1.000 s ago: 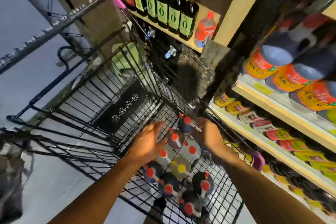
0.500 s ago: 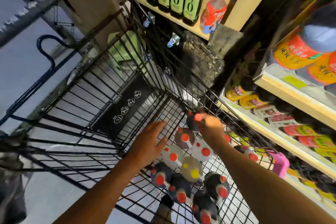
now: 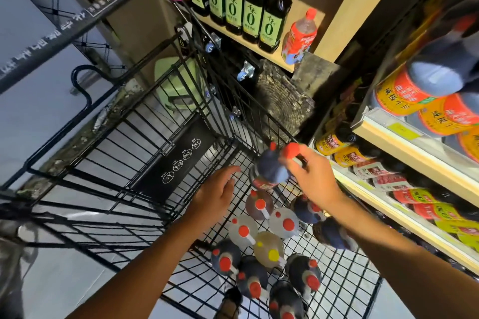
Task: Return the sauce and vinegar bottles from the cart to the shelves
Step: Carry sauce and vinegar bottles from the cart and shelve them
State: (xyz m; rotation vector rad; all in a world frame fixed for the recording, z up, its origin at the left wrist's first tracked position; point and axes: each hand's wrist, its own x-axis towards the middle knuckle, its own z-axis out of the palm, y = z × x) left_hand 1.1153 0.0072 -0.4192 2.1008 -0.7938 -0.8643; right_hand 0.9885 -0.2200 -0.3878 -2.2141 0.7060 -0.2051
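Okay, your right hand (image 3: 315, 179) pinches the dark bottle (image 3: 272, 169) up top, so slip your loose-fingered left hand (image 3: 215, 197) underneath before shelving it.

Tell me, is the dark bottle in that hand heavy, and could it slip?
Probably heavy for its size: the dark sauce bottle looks dark right up to its neck, so it is likely full. The right hand grips it high, by the red cap, so the body may swing or tilt. Its smooth, rounded shoulder looks slippery.
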